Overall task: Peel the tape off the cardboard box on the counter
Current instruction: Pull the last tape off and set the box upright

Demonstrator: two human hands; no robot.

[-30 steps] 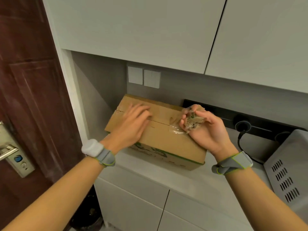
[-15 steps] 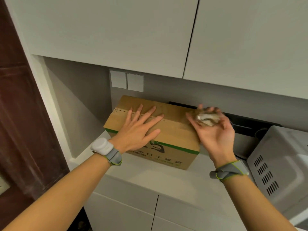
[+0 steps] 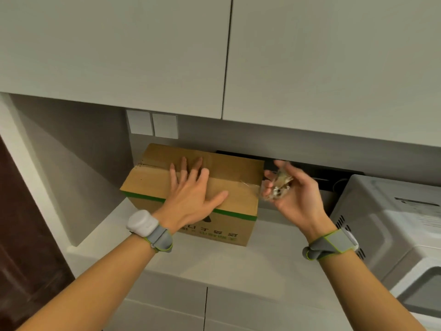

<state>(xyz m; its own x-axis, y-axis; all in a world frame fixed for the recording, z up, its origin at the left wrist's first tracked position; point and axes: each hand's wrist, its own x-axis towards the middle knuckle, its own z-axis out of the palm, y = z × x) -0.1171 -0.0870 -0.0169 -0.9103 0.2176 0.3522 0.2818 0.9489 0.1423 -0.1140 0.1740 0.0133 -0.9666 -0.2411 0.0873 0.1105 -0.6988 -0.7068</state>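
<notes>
A brown cardboard box [image 3: 236, 170] with a green stripe and green print stands on the pale counter [image 3: 214, 261], pushed back into the corner. My left hand [image 3: 191, 194] presses flat on the box top, fingers spread and straight. My right hand [image 3: 291, 194] hovers just past the box's right end, fingers curled round a crumpled wad of clear tape [image 3: 278, 186] flecked with brown paper. A short clear strip still runs from the wad to the box's top right edge [image 3: 250, 185].
A white microwave [image 3: 386, 225] fills the counter on the right. Behind the box a black power strip [image 3: 310, 168] runs along the wall, with two wall switches [image 3: 152, 124] above. Upper cabinets [image 3: 214, 56] hang low overhead. A dark wooden door [image 3: 21, 235] is at the left.
My right hand has pulled the tape wad off the box top and out past its right end. My left hand has flattened and spread on the box. The view has tilted up and right.
</notes>
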